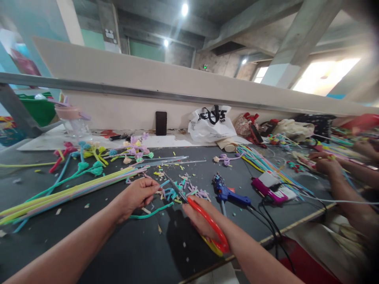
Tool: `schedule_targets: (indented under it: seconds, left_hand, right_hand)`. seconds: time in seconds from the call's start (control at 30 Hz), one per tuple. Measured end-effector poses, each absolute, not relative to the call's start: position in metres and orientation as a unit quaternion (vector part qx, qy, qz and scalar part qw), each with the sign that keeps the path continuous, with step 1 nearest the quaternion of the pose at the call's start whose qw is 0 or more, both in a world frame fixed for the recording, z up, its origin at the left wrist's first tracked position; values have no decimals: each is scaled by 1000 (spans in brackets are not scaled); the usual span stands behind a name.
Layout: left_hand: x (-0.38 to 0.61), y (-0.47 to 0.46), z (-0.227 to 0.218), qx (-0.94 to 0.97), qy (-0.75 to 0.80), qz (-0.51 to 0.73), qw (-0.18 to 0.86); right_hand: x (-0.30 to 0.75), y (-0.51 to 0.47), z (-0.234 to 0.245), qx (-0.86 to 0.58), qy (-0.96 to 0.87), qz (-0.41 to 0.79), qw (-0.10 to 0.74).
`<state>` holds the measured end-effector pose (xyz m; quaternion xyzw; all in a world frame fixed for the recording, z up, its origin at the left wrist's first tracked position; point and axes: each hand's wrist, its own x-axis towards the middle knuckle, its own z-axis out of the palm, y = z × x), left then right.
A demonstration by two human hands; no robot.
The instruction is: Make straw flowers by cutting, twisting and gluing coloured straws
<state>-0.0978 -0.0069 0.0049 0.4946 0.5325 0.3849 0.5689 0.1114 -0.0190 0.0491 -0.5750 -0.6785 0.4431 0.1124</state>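
Note:
My right hand [201, 217] is wrapped round a pair of scissors [209, 221] with red and yellow handles, the blades pointing up and left. My left hand [143, 193] is pinched closed just left of the blades. A short blue chenille stem [164, 184] sticks out from its fingertips towards the scissors. Around the blades lies a pile of cut stem pieces [174, 192] in teal, lilac and yellow. A curved teal stem [154, 213] rests on the table below my left hand.
A blue glue gun [229, 193] with cables and a magenta power strip [271, 191] lie right. Long stems [71, 191] and fuzzy flowers [89, 165] lie left. A phone [161, 123] and white bag [211, 124] stand behind. Another person's hands [327, 163] work at far right.

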Motion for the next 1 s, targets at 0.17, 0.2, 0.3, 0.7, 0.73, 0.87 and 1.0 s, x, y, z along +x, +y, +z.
schedule_targets:
  seconds: [0.17,0.2,0.3,0.7,0.73,0.87,1.0]
  left_hand:
    - [-97,-8,7,457,510,417,598]
    - [-96,-8,7,450,505,426,600]
    - [-95,-9,7,441,498,441,603]
    - [-93,-11,10,452,477,438,613]
    - [-92,-11,10,451,476,437,615]
    - [-92,-12,13,448,481,430,619]
    - [-92,-12,12,452,481,427,618]
  right_hand:
    - [119,-21,52,-543,-658,516,83]
    - [120,-22,53,-540,-665,510,81]
    - [116,-25,52,-547,-704,447,79]
    - [112,-27,39,-493,-810,299,105]
    - [112,-27,39,-490,-813,299,96]
    - [110,-27,41,-494,-820,276,88]
    - [107,-28,42,-502,-814,278,87]
